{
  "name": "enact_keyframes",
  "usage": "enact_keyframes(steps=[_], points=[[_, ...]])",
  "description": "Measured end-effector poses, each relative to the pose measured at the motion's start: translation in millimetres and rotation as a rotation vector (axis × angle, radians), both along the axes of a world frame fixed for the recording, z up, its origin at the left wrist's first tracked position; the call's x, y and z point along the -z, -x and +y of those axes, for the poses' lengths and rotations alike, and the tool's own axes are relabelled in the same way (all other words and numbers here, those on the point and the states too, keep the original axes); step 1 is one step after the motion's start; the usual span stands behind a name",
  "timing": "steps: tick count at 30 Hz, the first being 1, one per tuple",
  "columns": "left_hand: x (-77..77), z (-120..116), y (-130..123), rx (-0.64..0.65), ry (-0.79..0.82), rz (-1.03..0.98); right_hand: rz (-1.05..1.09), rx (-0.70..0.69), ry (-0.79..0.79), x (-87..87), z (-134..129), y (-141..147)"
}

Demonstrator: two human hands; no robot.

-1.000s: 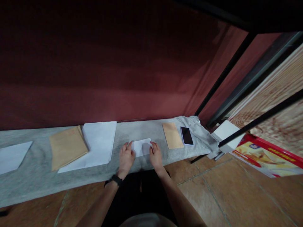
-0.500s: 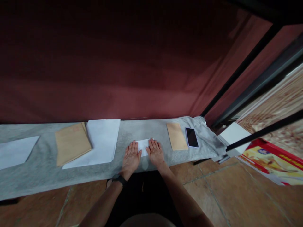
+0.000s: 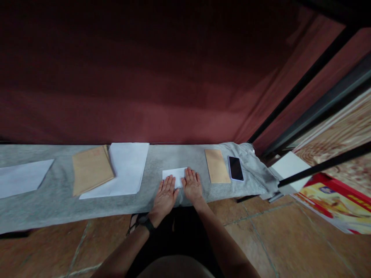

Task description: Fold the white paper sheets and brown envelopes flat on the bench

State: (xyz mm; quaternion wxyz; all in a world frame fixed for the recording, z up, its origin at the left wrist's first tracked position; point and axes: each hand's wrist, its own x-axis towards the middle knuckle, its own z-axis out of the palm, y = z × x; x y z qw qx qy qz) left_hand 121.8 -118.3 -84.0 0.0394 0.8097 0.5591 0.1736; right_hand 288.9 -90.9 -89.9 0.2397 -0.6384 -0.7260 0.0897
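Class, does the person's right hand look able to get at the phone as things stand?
Probably yes: the right hand rests on the small white paper, but only a flat tan paper lies between it and the phone, seemingly low enough to reach over.

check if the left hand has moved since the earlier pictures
Yes: the left hand has shifted slightly rightward, judged against the small tan rectangle lying on the cloth.

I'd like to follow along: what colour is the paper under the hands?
The paper is white; the head view, the only one, shows it.
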Motion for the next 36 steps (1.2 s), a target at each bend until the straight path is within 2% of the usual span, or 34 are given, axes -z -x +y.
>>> enact_keyframes(steps=[4,8,13,15,21,25,30,36], points=[[0.6,-13,10,0.071,-0.038,0.029,0.026,0.009,0.011,-5.4,0,0],[-0.9,-14,16,0.093,-0.04,0.063,0.056,0.005,0.021,-12.8,1,14],[1.0,-12,15,0.104,0.001,0.067,0.098,-0.336,0.042,-13.6,8,48],[1.0,-13,15,0.109,0.014,0.062,0.077,-0.379,0.059,-12.5,13,56],[-1.7,-12,14,0.084,0.011,0.021,0.004,-0.407,0.068,-14.7,32,53],[-1.6,-12,14,0.093,0.008,-0.001,-0.037,-0.372,0.066,-15.2,38,45],[-1.5,-13,14,0.095,-0.017,0.051,-0.085,-0.315,0.057,-11.6,33,27],[-0.2,-14,13,0.094,-0.037,0.103,-0.073,-0.175,0.038,-6.7,21,-6]])
